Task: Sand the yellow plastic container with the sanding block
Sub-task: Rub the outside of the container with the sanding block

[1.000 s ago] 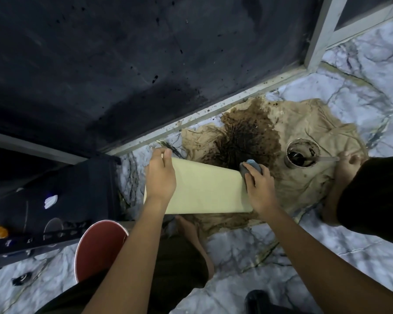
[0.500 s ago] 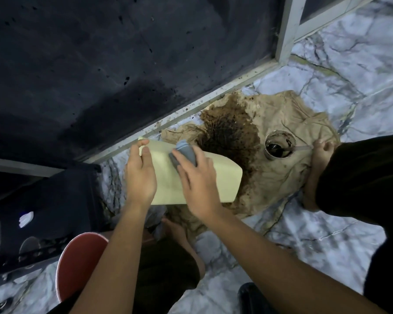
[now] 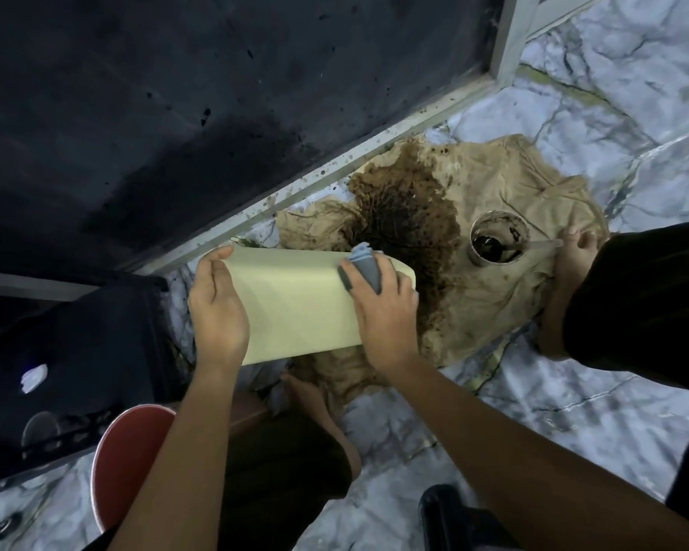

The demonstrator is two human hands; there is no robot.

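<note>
— Where is the yellow plastic container (image 3: 295, 300)?
— Lying on its side above the marble floor (image 3: 533, 411), its far end over the near edge of a stained cloth (image 3: 494, 296).
— And the hands?
— The left hand (image 3: 217, 312) grips the container's left end. The right hand (image 3: 384, 308) clasps the grey sanding block (image 3: 364, 268) against its top right edge.

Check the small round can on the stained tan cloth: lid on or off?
Off. The small round can shows an open top with dark liquid inside and a stick resting in it; no lid is visible nearby.
</note>
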